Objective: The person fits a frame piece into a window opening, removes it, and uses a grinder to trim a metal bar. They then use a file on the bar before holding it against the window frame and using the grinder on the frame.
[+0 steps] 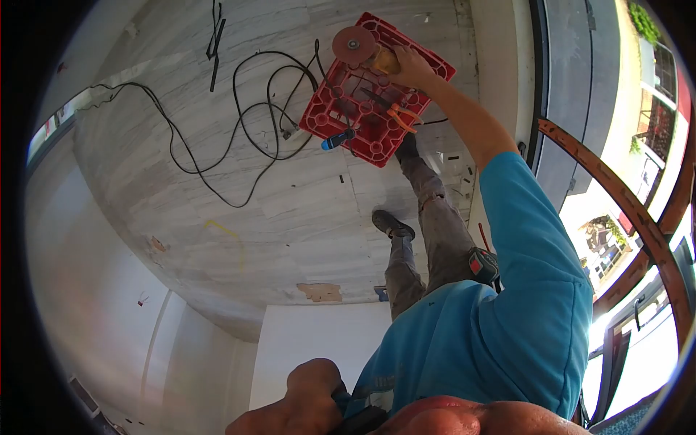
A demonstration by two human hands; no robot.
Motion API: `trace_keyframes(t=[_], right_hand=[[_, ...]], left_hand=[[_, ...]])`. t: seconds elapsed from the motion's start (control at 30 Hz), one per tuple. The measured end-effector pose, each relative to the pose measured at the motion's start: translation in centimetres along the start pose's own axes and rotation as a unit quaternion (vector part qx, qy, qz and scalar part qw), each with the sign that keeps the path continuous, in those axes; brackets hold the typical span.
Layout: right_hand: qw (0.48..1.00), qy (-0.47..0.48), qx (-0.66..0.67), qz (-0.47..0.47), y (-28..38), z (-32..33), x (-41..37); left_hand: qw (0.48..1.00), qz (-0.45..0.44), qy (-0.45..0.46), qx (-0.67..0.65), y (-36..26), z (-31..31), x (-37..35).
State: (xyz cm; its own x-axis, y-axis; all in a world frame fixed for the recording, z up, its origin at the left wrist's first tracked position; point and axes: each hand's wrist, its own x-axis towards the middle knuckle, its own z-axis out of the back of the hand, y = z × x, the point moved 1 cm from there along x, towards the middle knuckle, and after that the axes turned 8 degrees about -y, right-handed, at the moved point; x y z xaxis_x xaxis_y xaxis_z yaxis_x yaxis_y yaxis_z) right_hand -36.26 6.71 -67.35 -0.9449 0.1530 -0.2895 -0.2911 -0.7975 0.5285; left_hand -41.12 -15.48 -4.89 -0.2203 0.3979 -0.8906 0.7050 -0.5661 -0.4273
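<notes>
Head view looks back along the person's own body, so the pale marble floor (290, 203) fills the upper part of the frame. The right hand (412, 67) is stretched out at the end of a bare forearm to the red plastic crate (326, 116), which lies flat on the floor near the top of the frame. Its fingers curl down over a tan object (384, 61) on the crate's far edge and seem closed around it, though the grip itself is too small to read fully. A round reddish-brown disc (355, 45) sits just beside that object.

On the crate lie 2 more tools: a blue-handled screwdriver (337, 139) at its near corner and orange-handled pliers (403, 116) towards its right side. A long black cable (239, 123) loops loosely across the floor to the left of the crate.

The left hand (312, 397) is at the bottom edge, close to the teal shirt (507, 326), clenched into a fist on a dark object (360, 415) that is mostly hidden. Grey trousers lead up to a black shoe (391, 225) on the floor, well short of the crate. A red and black device (483, 265) hangs at the hip. A curved wooden rail (623, 196) crosses the bright window on the right.
</notes>
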Motion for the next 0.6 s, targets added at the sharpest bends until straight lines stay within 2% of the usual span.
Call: trace_keyframes(t=[0.07, 0.1, 0.13, 0.17, 0.2, 0.23, 0.27, 0.3, 0.33, 0.4, 0.43, 0.47, 0.5, 0.53, 0.57, 0.6], right_hand=[[1.000, -0.002, 0.000, -0.013, 0.9, 0.5, -0.3], [1.000, -0.003, -0.001, -0.028, 1.3, 0.7, -0.7], [1.000, -0.003, -0.001, -0.027, 1.3, 0.7, -0.9], [0.999, -0.009, -0.005, -0.032, 1.4, 0.6, -1.0], [0.999, -0.015, -0.009, -0.037, 1.4, 0.5, -1.0], [0.999, -0.014, -0.008, -0.036, 1.5, 0.3, -1.3], [0.998, -0.044, -0.028, -0.035, 1.5, 0.3, -1.7], [0.996, -0.073, -0.049, -0.034, 1.4, 0.3, -2.3], [0.996, -0.071, -0.049, -0.034, 1.5, 0.3, -3.1], [0.957, -0.282, -0.002, 0.067, 2.0, 1.1, -4.7], [0.968, -0.229, 0.056, 0.082, 1.5, -0.4, -5.8], [0.973, -0.175, 0.112, 0.097, 0.9, -2.5, -7.4], [0.981, -0.133, 0.085, 0.111, 1.4, -3.6, -9.3], [0.986, -0.091, 0.058, 0.125, 2.3, -4.3, -11.1], [0.986, -0.092, 0.058, 0.125, 2.8, -4.6, -12.3], [0.993, -0.070, -0.014, 0.095, 3.2, -4.9, -13.4]], left_hand=[[0.989, 0.073, -0.015, 0.129, 3.6, -1.1, 0.7], [0.989, -0.128, 0.011, -0.067, 6.7, -1.8, 1.4], [0.911, -0.320, 0.035, -0.258, 9.8, -2.3, 1.9], [0.760, -0.487, 0.056, -0.427, 12.3, -2.6, 2.1], [0.549, -0.615, 0.072, -0.562, 13.3, -2.9, 2.1], [0.549, -0.615, 0.070, -0.562, 12.3, -4.1, 1.5], [0.478, -0.497, -0.059, -0.722, 10.6, -5.3, 0.9], [0.379, -0.348, -0.184, -0.838, 10.0, -6.1, 0.7], [0.378, -0.347, -0.186, -0.838, 11.0, -5.5, 1.1], [0.577, -0.465, -0.218, -0.635, 15.9, -1.8, 3.1], [0.656, -0.508, -0.226, -0.510, 18.2, -0.4, 4.4], [0.688, -0.495, -0.249, -0.468, 20.4, 0.2, 5.5], [0.746, -0.426, -0.304, -0.412, 22.8, 1.4, 6.2], [0.762, -0.369, -0.329, -0.418, 24.6, 1.4, 7.0], [0.783, -0.321, -0.373, -0.382, 26.3, 1.3, 8.1], [0.799, -0.270, -0.415, -0.342, 27.7, 1.2, 9.0]])
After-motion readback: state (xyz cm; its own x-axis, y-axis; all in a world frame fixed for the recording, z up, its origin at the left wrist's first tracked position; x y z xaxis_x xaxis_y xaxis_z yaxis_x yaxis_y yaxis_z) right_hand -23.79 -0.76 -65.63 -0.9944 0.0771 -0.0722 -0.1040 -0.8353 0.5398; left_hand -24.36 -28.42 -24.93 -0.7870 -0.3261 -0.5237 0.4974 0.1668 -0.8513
